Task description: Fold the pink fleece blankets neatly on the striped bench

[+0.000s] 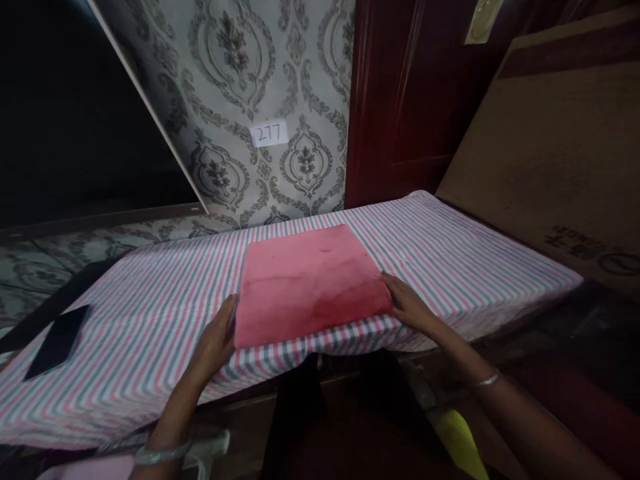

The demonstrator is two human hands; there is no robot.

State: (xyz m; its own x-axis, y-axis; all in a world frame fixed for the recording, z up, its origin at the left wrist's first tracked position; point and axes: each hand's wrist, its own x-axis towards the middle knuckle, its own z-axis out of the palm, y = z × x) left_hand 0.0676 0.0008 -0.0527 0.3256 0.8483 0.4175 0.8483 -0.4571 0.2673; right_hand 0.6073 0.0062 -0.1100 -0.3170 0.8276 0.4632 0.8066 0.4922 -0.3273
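Note:
A pink rectangular piece of cloth [310, 287], faintly creased, lies flat on a striped sheet [165, 293] that covers the table. Its lower right part is darker red. At the cloth's left edge rests my left hand [215, 343], fingers stretched out along the border. My right hand [407, 303] touches the opposite edge near the lower right corner, with fingers extended and the thumb apart. The fingertips of both hands are partly hidden against the cloth's sides. No grip on the cloth can be made out.
A dark phone [59, 341] lies at the table's left end. Behind stand a large black screen [90, 120], a patterned wall with a paper label [269, 133] reading 277, and a dark red door [400, 100]. A big cardboard box [555, 147] leans at the right.

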